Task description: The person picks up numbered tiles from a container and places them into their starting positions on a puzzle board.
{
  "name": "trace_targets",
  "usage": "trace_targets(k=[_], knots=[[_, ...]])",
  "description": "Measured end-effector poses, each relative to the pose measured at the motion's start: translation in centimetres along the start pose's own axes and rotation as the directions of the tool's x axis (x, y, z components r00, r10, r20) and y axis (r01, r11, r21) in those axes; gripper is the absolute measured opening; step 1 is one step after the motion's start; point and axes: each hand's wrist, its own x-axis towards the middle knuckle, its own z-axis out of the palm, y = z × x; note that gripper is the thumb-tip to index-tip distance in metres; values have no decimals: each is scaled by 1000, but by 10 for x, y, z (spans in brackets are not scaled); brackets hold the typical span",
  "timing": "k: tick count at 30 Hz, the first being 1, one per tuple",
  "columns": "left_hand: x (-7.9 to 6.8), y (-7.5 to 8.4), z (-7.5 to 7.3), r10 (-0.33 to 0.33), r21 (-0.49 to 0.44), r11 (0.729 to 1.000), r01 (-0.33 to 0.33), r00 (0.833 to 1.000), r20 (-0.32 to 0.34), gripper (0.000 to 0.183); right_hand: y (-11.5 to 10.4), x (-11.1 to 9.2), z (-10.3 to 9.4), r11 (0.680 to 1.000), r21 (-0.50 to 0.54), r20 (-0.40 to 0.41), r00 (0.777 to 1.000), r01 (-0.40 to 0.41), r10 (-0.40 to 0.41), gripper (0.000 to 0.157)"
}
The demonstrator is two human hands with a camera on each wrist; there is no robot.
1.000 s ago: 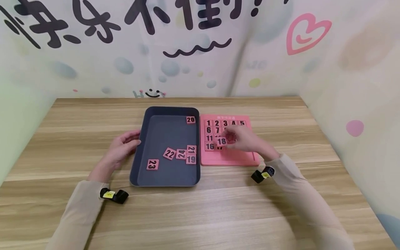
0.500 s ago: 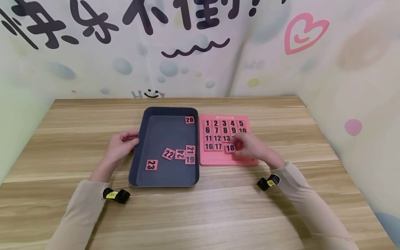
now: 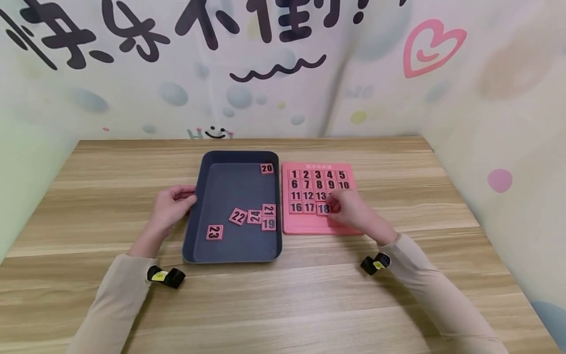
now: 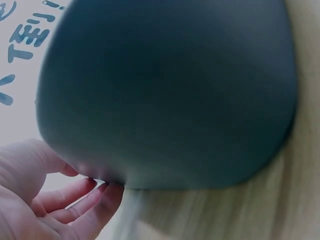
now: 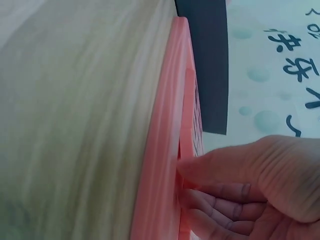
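My right hand [image 3: 351, 211] pinches the number 18 tile [image 3: 324, 209] between thumb and fingers, low over the pink number puzzle board [image 3: 305, 229], just right of the 17 tile [image 3: 309, 207]. Rows of tiles from 1 onward fill the board's upper part; the hand hides those near its right side. In the right wrist view, the thumb and fingertips meet at the edge of the pink board [image 5: 160, 150]. My left hand [image 3: 170, 209] grips the left rim of the dark tray [image 3: 189, 241], whose outer wall fills much of the left wrist view, with fingertips against its edge.
Inside the tray lie loose tiles: 20 [image 3: 267, 168] at the far right corner, 22 [image 3: 238, 216], 24 [image 3: 254, 216], 21 [image 3: 268, 210], 19 [image 3: 268, 223] and 23 [image 3: 214, 232]. Tray and board stand side by side on the wooden table [image 3: 265, 309], before a printed wall.
My right hand has moved right and nearer with the 18 tile, from above the 12 and 17 tiles to the spot beside 17, and lowered it slightly. The left hand stays at the tray.
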Motion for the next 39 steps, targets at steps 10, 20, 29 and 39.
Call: trace_targets(k=[10,20,29,39], knots=[[2,-3,-2,30,-34,999,-30,999,22,35,-8,1,6,997,-70,-73,997,-30,25,12],[1,-3,-3,37,-67,997,-35,999,27,36,-8,1,6,999,-29,-72,997,-17,15,13],[0,-5,-6,58,-79,995,-53,996,62,38,-25,17,-7,998,2,-101,993,60,-59,20],[1,-9,-8,27,-83,996,-19,994,103,41,-65,54,2,977,177,-22,993,120,-118,21]])
